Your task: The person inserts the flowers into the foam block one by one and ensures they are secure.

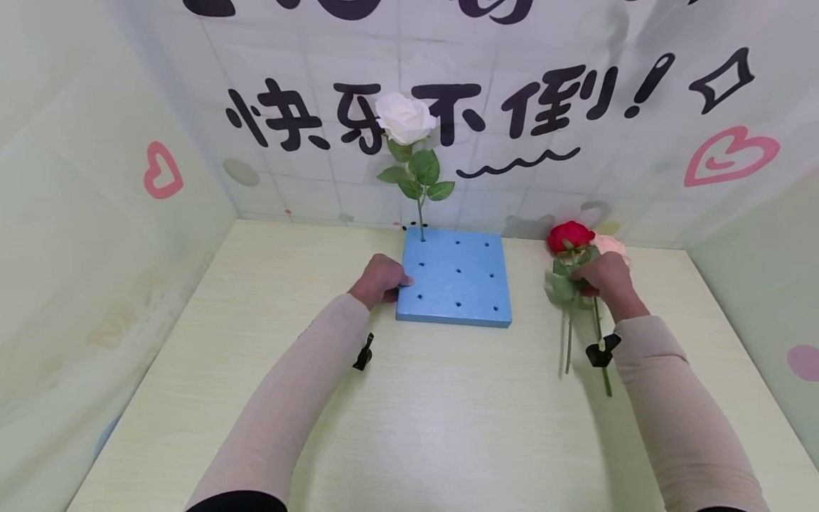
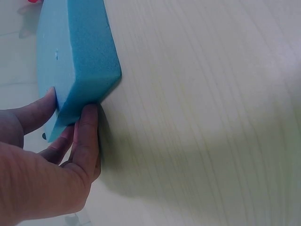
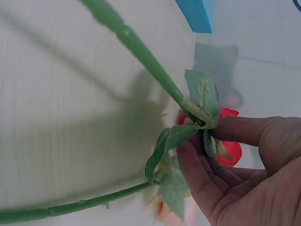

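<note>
A blue foam block (image 1: 441,288) with rows of small holes lies flat on the table. My left hand (image 1: 382,277) grips its left edge, the thumb (image 2: 40,113) on the top face and the fingers against the side. One white rose (image 1: 404,119) stands upright in the block's back left hole. To the right of the block, my right hand (image 1: 608,279) pinches the leafy green stem (image 3: 160,80) of a red rose (image 1: 568,235) between thumb and fingertips. A pink rose (image 1: 612,246) lies beside it, partly hidden behind the hand; its stem (image 3: 94,202) rests low near the table.
The pale wooden table (image 1: 461,412) ends at a printed backdrop (image 1: 307,192) close behind the block. Side walls (image 1: 89,235) of cloth stand at left and right. A small black device (image 1: 363,353) sits at each wrist.
</note>
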A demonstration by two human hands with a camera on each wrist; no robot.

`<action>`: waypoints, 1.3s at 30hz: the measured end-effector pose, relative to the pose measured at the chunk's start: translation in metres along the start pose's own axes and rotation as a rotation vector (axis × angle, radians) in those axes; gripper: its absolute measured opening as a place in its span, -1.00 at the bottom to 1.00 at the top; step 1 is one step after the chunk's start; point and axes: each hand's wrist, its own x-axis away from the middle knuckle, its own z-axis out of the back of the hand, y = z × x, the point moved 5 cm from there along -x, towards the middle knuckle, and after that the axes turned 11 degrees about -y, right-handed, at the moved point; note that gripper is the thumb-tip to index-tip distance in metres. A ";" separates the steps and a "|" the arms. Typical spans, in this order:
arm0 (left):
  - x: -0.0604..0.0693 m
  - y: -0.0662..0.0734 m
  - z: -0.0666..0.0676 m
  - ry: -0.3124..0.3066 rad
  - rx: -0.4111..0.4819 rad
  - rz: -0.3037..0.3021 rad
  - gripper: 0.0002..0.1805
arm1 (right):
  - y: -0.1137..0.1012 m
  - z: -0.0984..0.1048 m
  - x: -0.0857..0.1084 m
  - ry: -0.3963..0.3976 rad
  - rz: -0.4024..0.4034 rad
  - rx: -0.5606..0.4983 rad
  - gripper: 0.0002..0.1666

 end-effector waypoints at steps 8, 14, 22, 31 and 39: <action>-0.001 0.000 0.000 0.002 0.000 0.009 -0.57 | -0.007 0.006 0.007 0.036 0.048 0.009 -0.19; 0.000 0.000 0.000 0.002 0.003 0.013 -0.56 | -0.014 0.011 0.009 0.070 0.031 0.086 -0.54; 0.001 0.000 0.000 0.000 0.003 0.006 -0.57 | -0.026 0.014 0.015 0.089 0.066 0.102 -0.61; 0.001 0.000 -0.001 0.005 0.000 0.011 -0.57 | -0.048 0.019 0.024 0.124 0.108 0.092 -0.72; 0.002 0.001 -0.001 0.010 -0.013 0.015 -0.56 | -0.064 0.021 0.032 0.168 0.134 0.055 -0.80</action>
